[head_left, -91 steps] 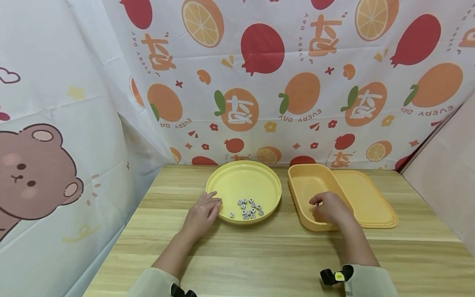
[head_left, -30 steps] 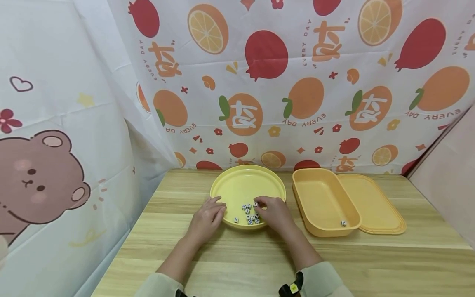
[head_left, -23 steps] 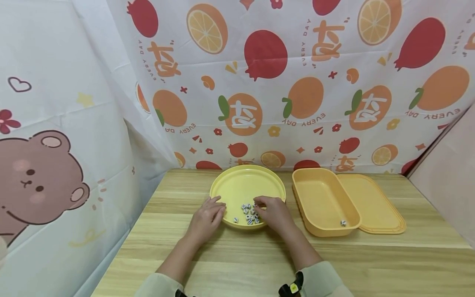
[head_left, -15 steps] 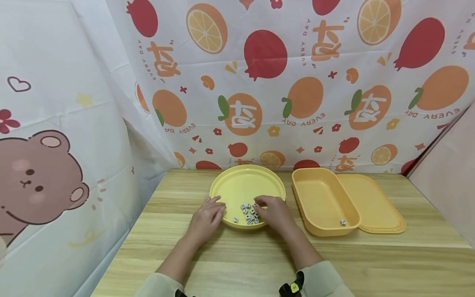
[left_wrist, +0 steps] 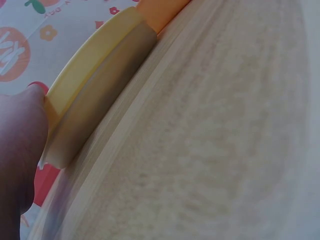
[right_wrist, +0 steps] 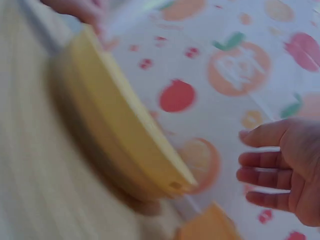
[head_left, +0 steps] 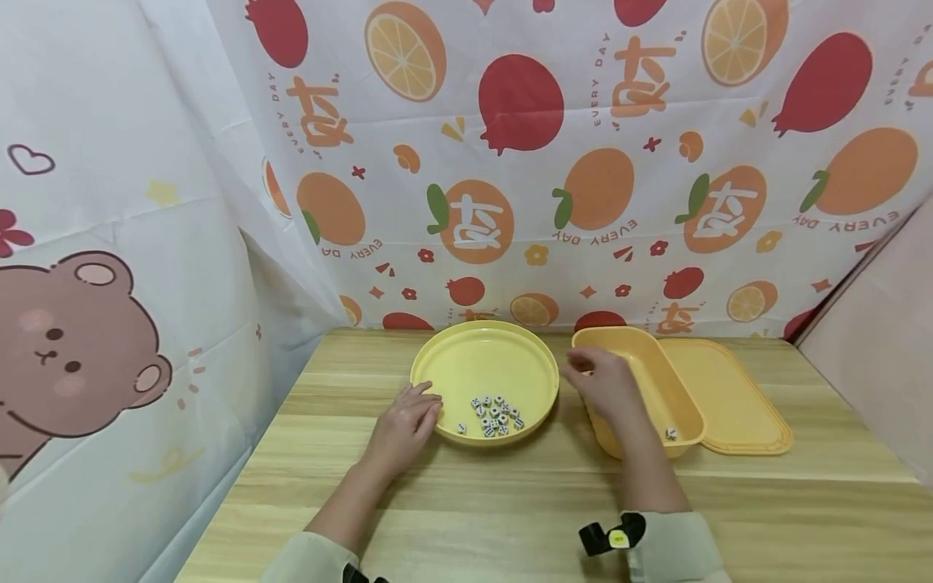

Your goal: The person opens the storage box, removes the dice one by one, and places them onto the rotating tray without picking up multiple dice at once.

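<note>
My left hand (head_left: 402,423) rests at the left rim of a round yellow tray (head_left: 481,348), its relaxed fingers reaching over the edge. Inside the tray, several white dice (head_left: 496,414) with dark pips cluster near the front right. A single die (head_left: 462,428) lies apart from them, closer to my left hand. My right hand (head_left: 603,385) is above the left wall of an orange rectangular box (head_left: 659,380). The right wrist view shows that hand's (right_wrist: 290,167) fingers loosely bent, with nothing between them. One die (head_left: 671,434) sits in the box's front right corner.
A flat orange lid (head_left: 729,397) lies against the box's right side. Everything stands on a wood-grain table (head_left: 466,502). Behind it hangs a fruit-print cloth (head_left: 525,194), and a bear-print cloth (head_left: 197,291) closes off the left.
My right hand has lifted off the dice in the tray and moved right to the box, leaving more dice visible in the tray. Earlier it held a die inside the box. The left hand stays put.
</note>
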Demonstrator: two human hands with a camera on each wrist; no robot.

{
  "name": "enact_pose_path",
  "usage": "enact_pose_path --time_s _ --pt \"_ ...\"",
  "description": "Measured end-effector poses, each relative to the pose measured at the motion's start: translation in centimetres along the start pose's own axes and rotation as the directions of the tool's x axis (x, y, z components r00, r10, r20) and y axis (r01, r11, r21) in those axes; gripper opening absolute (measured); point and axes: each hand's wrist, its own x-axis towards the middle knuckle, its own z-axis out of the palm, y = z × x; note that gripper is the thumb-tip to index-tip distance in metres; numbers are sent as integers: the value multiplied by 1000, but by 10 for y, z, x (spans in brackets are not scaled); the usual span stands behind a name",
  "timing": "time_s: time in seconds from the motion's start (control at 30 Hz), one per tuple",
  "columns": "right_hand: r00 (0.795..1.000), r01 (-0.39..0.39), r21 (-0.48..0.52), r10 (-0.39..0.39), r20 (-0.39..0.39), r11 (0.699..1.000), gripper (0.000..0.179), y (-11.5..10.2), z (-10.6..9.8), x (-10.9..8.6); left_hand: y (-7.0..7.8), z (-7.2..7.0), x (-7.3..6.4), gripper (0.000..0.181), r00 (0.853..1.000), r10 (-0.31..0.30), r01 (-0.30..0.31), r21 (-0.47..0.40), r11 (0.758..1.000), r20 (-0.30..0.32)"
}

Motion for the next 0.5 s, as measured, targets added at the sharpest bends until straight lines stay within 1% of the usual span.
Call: enact_pose_path --time_s 0.07,0.13,0.23,0.3,0.4,0.5 --pt "999 -39 -28 39 12 999 34 10 -16 0 0 0 0 17 1000 -6 6 3 1000 4" --pt "995 -93 -59 95 40 994 38 21 -30 0 -1 -1 0 17 1000 -11 11 4 1000 9" --pt "979 -157 -110 170 114 981 43 37 -45 -2 -2 -1 0 17 1000 -4 4 4 1000 5" --pt "962 -182 -129 204 182 975 48 46 -50 -4 -3 0 0 17 1000 2 -2 3 1000 0" --pt "932 -195 -161 234 276 967 53 57 -51 -7 -3 1 0 16 1000 10 -10 1 1000 -7" --pt "903 -211 -191 266 339 959 57 61 -51 -11 -3 1 0 17 1000 11 -11 0 1000 -7"
